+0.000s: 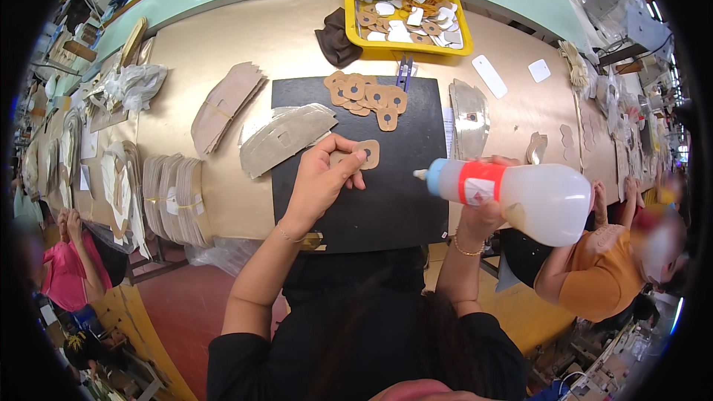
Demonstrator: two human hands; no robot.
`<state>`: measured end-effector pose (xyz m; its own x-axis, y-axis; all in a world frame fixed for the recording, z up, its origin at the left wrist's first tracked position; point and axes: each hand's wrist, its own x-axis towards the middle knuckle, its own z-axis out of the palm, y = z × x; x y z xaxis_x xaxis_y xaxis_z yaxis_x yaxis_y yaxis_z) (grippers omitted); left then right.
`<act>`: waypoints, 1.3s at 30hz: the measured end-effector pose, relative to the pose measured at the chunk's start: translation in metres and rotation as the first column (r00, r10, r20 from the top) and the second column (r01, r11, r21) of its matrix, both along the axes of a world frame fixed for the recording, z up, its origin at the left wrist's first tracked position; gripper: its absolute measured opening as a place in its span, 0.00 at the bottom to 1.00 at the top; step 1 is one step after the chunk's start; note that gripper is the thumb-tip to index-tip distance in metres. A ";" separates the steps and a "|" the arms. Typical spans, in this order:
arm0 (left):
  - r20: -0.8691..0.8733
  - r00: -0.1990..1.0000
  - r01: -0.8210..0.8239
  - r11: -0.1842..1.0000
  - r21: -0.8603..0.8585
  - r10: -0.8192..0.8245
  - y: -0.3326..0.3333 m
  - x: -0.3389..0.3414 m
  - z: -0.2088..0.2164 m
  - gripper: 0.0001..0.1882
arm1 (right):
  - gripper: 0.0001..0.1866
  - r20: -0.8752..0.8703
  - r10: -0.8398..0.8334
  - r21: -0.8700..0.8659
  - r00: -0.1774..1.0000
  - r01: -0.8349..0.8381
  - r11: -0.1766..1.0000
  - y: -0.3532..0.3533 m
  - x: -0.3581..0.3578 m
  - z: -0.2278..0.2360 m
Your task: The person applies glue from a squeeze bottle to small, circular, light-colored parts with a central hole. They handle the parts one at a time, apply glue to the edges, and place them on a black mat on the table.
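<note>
Between the thumb and fingers of my left hand (327, 172) is a small tan leather piece (369, 150) with a dark hole in its middle. It is held over a black mat (386, 212). My right hand (486, 215) grips a white squeeze bottle (546, 204), tipped on its side, its light-blue cap and nozzle pointing left toward the mat. A red band with a white label wraps the bottle. Several like tan pieces (364, 93) lie heaped at the mat's far edge. Left of my left hand, a stack of grey-beige curved panels (286, 141) overlaps the mat.
A yellow tray (468, 37) of loose small pieces stands at the back, beside a dark cloth (338, 38). Blue thread snips (404, 73) lie behind the tan pile. Bundled panels (174, 197) line the left; more panels (469, 119) lie right. Co-workers sit at both sides.
</note>
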<state>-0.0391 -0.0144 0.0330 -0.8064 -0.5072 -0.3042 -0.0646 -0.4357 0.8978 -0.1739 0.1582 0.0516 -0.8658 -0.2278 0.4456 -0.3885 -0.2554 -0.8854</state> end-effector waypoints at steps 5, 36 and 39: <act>0.037 0.998 -0.042 0.993 -0.108 0.046 0.004 0.001 0.006 0.09 | 0.44 -0.199 0.258 0.027 0.945 -0.258 0.966 -0.012 0.018 -0.011; 0.202 0.965 0.000 0.775 -0.632 0.165 -0.061 -0.047 -0.002 0.16 | 0.38 -0.109 0.337 0.062 0.935 -0.332 0.941 -0.009 0.024 -0.006; 0.153 0.964 -0.062 0.742 -0.667 0.217 -0.070 -0.043 -0.009 0.17 | 0.39 -0.134 0.324 0.039 0.936 -0.322 0.946 -0.007 0.018 -0.007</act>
<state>-0.0823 -0.0841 0.0237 -0.6676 -0.7445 -0.0064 -0.2674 0.2317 0.9353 -0.1559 0.1507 0.0449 -0.6755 -0.4932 0.5482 -0.4045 -0.3737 -0.8347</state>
